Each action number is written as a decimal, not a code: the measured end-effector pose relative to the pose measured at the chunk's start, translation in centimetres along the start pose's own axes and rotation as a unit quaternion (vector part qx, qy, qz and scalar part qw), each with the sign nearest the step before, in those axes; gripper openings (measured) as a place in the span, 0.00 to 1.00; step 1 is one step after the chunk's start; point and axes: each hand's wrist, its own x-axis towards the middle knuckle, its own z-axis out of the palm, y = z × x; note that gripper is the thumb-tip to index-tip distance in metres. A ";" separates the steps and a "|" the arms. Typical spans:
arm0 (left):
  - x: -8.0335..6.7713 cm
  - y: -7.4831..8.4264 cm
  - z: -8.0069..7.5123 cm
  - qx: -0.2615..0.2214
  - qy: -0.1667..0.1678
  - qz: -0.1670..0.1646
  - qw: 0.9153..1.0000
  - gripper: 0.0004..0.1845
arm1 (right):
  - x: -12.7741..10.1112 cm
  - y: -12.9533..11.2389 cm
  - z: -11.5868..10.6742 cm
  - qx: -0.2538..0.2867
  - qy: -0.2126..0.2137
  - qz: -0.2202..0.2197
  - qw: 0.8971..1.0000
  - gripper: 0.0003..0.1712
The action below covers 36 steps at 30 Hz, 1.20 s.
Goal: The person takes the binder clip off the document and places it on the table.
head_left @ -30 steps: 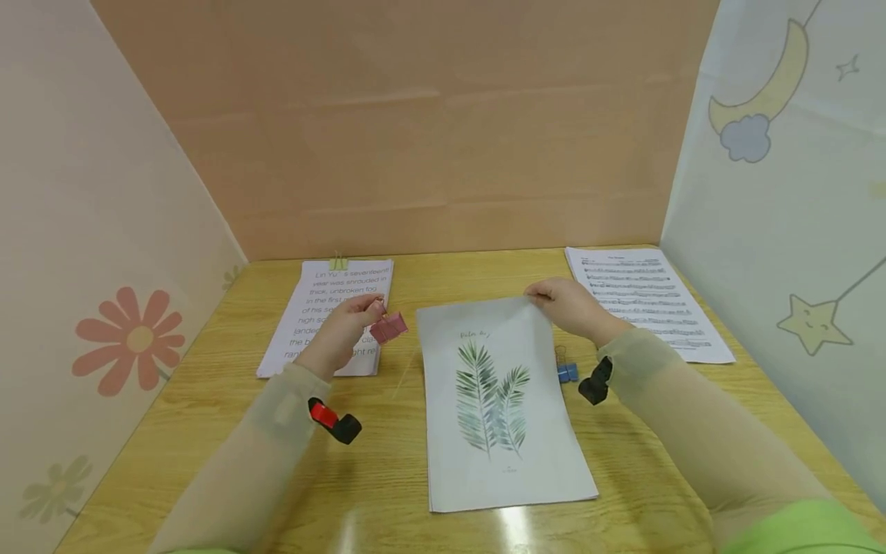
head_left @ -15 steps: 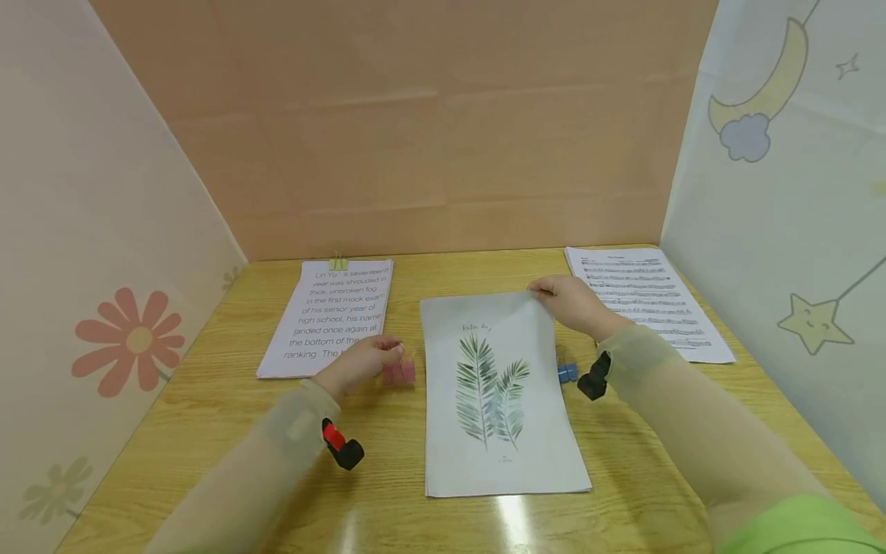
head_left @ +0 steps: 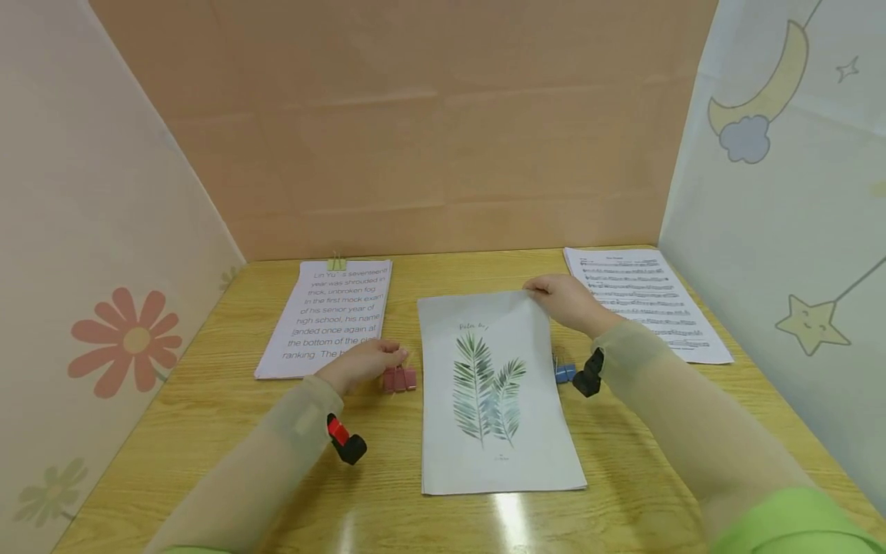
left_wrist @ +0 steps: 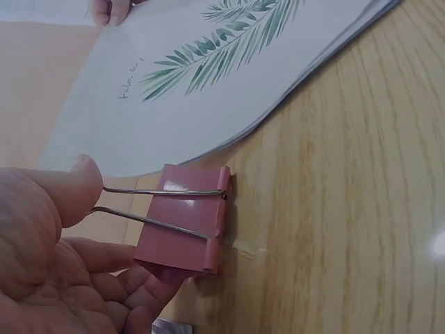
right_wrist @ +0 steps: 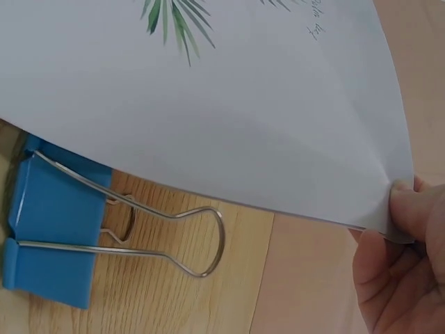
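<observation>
Near the left edge of a sheaf of palm-leaf prints (head_left: 494, 385), my left hand (head_left: 363, 363) holds a pink binder clip (head_left: 399, 378) low at the tabletop. In the left wrist view the thumb covers the ends of the clip's wire handle, and the other fingers curl below; the index finger's hold is hidden. My right hand (head_left: 566, 300) pinches the sheaf's upper right corner, which is raised and creased under the thumb in the right wrist view. A blue binder clip (right_wrist: 59, 229) lies on the table beside the sheaf's right edge, partly under it.
At the back left lies a stack of large-print text pages (head_left: 321, 315) with a yellow-green binder clip (head_left: 337, 264) on its top edge. Sheet music (head_left: 644, 300) lies at the back right. Walls bound the wooden table (head_left: 388, 492) left, right and behind.
My left hand has come down toward me with the pink clip, from above the text pages to the tabletop by the sheaf. The sheaf has shifted slightly away from me; the right hand keeps its corner.
</observation>
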 end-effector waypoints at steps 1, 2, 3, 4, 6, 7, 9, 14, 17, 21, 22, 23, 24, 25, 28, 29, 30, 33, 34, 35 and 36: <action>0.0 0.1 0.0 0.010 0.002 0.004 1.000 0.31 | 0.1 0.0 0.1 0.001 -0.001 0.000 1.000 0.18; 0.0 0.2 0.0 0.021 0.003 0.008 1.000 0.32 | 0.2 0.0 0.1 0.002 -0.002 0.001 1.000 0.18; 0.0 0.3 -0.1 0.031 0.004 0.010 0.999 0.32 | 0.3 0.0 0.2 0.004 -0.003 0.003 1.000 0.18; 0.0 0.4 -0.1 0.040 0.004 0.013 0.999 0.33 | 0.4 0.0 0.2 0.005 -0.004 0.005 1.000 0.18; 0.1 0.5 -0.1 0.051 0.001 0.016 0.999 0.33 | 0.5 0.0 0.4 0.010 -0.005 0.008 1.000 0.18; 0.1 0.6 -0.1 0.056 0.001 0.017 0.998 0.32 | 0.6 0.1 0.5 0.010 -0.006 0.009 1.000 0.18; 0.1 0.7 0.0 0.061 0.003 0.015 0.998 0.32 | 0.8 0.2 0.6 0.010 -0.008 0.008 1.000 0.18; 0.1 0.8 0.1 0.070 0.012 0.016 0.997 0.30 | 1.1 0.5 0.9 0.009 -0.012 0.016 1.000 0.18; 0.1 0.8 0.2 0.083 0.020 0.023 0.996 0.31 | 1.3 0.6 0.9 0.009 -0.016 0.024 1.000 0.19; 0.1 1.2 0.7 0.150 0.072 0.089 0.982 0.31 | 1.5 0.8 1.0 0.005 -0.017 0.025 1.000 0.19; 0.0 1.4 0.9 0.171 0.087 0.121 0.974 0.29 | 1.5 0.8 1.0 0.004 -0.016 0.024 1.000 0.19; -0.2 1.7 1.3 0.194 0.099 0.156 0.963 0.27 | 1.6 0.8 1.1 0.004 -0.015 0.024 1.000 0.19; -0.4 1.9 1.7 0.219 0.102 0.191 0.951 0.24 | 1.6 0.8 1.1 0.004 -0.014 0.025 1.000 0.19; -0.7 2.2 2.2 0.242 0.096 0.228 0.938 0.21 | 1.7 0.8 1.1 0.005 -0.012 0.026 1.000 0.18; -1.9 3.0 4.1 0.324 0.041 0.315 0.891 0.10 | 1.8 0.9 1.3 0.005 -0.007 0.031 0.999 0.18; -2.3 3.1 4.8 0.352 0.016 0.336 0.874 0.08 | 1.9 1.0 1.3 0.004 -0.005 0.029 1.000 0.18; -2.8 3.3 5.6 0.377 -0.010 0.352 0.857 0.05 | 2.0 1.0 1.4 0.002 -0.003 0.029 1.000 0.17; -4.0 3.4 7.4 0.422 -0.076 0.378 0.820 0.05 | 2.4 1.1 1.6 -0.002 0.001 0.021 1.000 0.17; -4.3 3.3 7.9 0.430 -0.093 0.383 0.813 0.07 | 2.4 1.0 1.6 -0.004 0.002 0.019 1.000 0.17; -4.5 3.2 8.3 0.435 -0.106 0.385 0.807 0.08 | 2.5 1.0 1.7 -0.004 0.002 0.018 1.000 0.17; -4.7 3.1 8.6 0.439 -0.116 0.385 0.804 0.09 | 2.7 1.0 1.7 -0.005 0.002 0.019 1.000 0.18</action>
